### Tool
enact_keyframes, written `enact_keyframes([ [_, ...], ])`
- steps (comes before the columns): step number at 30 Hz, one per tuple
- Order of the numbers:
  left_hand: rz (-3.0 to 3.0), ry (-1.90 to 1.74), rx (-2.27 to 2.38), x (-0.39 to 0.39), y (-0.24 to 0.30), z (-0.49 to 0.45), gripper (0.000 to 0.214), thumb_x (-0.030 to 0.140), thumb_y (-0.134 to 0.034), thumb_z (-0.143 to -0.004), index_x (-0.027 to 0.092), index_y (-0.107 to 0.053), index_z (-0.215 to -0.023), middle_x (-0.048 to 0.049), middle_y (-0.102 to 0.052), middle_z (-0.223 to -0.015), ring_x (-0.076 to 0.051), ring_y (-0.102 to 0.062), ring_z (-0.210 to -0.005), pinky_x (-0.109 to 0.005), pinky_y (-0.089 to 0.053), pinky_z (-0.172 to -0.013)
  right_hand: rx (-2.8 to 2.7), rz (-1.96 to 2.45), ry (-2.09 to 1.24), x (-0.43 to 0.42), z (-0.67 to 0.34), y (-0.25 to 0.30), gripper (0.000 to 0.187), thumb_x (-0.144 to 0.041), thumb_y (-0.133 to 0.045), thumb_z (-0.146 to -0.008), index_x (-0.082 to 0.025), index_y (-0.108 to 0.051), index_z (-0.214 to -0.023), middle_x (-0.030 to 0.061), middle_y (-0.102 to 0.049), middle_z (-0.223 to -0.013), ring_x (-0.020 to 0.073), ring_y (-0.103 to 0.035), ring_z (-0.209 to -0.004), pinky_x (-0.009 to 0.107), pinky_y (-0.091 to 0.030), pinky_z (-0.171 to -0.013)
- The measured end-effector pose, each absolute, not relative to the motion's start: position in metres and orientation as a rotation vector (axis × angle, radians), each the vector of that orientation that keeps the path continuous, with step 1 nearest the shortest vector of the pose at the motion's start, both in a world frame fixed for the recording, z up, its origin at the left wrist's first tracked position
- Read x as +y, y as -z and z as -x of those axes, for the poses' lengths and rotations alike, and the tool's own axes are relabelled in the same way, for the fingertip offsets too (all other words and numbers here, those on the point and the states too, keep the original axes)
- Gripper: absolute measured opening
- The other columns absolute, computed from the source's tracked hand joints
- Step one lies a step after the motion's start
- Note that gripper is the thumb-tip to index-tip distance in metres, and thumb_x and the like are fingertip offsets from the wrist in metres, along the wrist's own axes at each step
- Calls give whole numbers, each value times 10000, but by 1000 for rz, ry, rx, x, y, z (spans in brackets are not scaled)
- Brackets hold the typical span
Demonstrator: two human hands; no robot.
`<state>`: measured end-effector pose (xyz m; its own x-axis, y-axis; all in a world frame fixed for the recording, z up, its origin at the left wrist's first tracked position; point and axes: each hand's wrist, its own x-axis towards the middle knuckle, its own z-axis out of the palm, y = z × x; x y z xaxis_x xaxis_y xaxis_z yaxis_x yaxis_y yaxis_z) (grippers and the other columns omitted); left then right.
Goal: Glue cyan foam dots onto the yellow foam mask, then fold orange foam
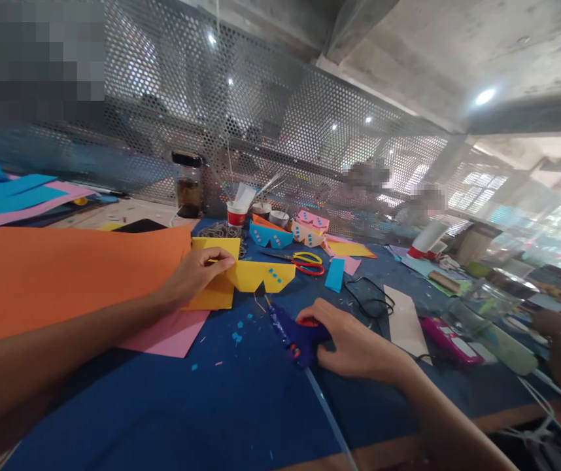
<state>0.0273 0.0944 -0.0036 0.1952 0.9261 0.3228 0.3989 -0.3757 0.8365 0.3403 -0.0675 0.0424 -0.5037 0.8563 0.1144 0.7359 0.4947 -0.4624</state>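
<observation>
Between the thumb and fingers of my left hand [206,267] is the left end of a yellow paper cutout [248,275], notched below and dotted with small blue squares. My right hand [354,340] is wrapped around a dark blue hot glue gun [297,333]. The gun's nozzle points up and left, just under the notch; I cannot tell whether it touches the paper. A clear glue stick [327,409] trails out of the gun's back end. Behind my left hand lies a yellow sheet [216,299], partly covered by the hand.
A large orange sheet [74,278] and a pink sheet [172,335] lie at left. Scissors [307,263], a blue paper cutout [271,235] and a red-and-white cup [236,214] are behind. A magenta phone-like object [452,340] lies right, near another person's hand [545,322].
</observation>
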Motion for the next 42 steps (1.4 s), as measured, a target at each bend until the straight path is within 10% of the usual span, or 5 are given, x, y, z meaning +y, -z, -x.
enact_keyframes([
  [10, -1852, -1133, 1248, 90, -2, -31, 404, 620, -673, -795, 237, -791, -850, -20, -776, -793, -257, -693, -786, -324, -503, -728, -2088, 1258, -590, -44, -324, -44, 183, -323, -735, -919, -218, -686, -1060, 16, -692, -943, 172, -621, -803, 285, -484, -723],
  [15, -1852, -1124, 1246, 91, -3, -30, 429, 644, -692, -775, 231, -791, -839, -29, -792, -825, -264, -698, -812, -329, -508, -732, -1867, 1210, -748, -29, -302, -28, 313, -534, -732, -951, -224, -697, -973, 7, -657, -878, 165, -586, -754, 270, -477, -655],
  [42, -1938, -1021, 1166, 77, -11, -34, 441, 657, -677, -807, 244, -807, -888, -44, -805, -911, -267, -698, -850, -340, -515, -736, -1879, 1259, -723, -36, -295, -12, 323, -524, -718, -945, -206, -680, -901, 17, -664, -842, 161, -581, -729, 259, -462, -643],
])
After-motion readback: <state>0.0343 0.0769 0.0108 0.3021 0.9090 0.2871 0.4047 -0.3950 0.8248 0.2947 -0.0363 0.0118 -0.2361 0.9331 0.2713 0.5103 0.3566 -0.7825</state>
